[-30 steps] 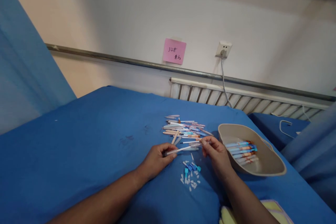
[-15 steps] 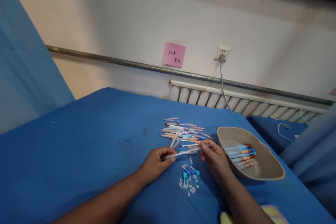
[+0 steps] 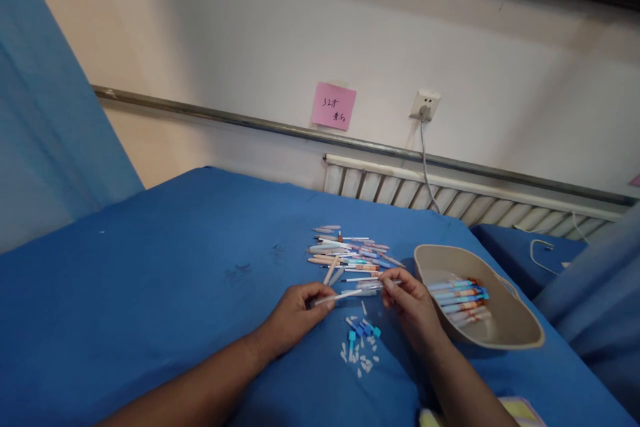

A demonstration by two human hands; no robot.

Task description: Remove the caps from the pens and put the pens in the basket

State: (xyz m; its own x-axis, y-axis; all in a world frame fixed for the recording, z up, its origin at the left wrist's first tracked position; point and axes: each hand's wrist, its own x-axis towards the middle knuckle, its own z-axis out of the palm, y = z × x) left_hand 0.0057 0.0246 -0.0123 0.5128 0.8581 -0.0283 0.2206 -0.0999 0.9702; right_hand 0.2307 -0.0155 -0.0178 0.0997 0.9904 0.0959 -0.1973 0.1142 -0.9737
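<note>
My left hand (image 3: pixel 299 315) rests on the blue sheet (image 3: pixel 150 293) and pinches the near end of a thin white pen refill (image 3: pixel 340 295). My right hand (image 3: pixel 409 303) is closed on a clear pen part (image 3: pixel 373 285) at the refill's far end. Just beyond both hands lies a loose pile of pens and refills (image 3: pixel 347 252). Below the hands sits a scatter of small blue and white caps (image 3: pixel 361 344).
A beige oval tray (image 3: pixel 505 335) holding several assembled blue and orange pens (image 3: pixel 460 297) stands at the right, touching my right hand's side. Behind are a radiator (image 3: pixel 450 197), a wall socket with a cable (image 3: pixel 424 105), a pink note (image 3: pixel 333 106), and a blue curtain (image 3: pixel 45 120) at left.
The hands stayed in place. The refill and the clear part have shifted slightly apart between my fingers; the view tilted a little.
</note>
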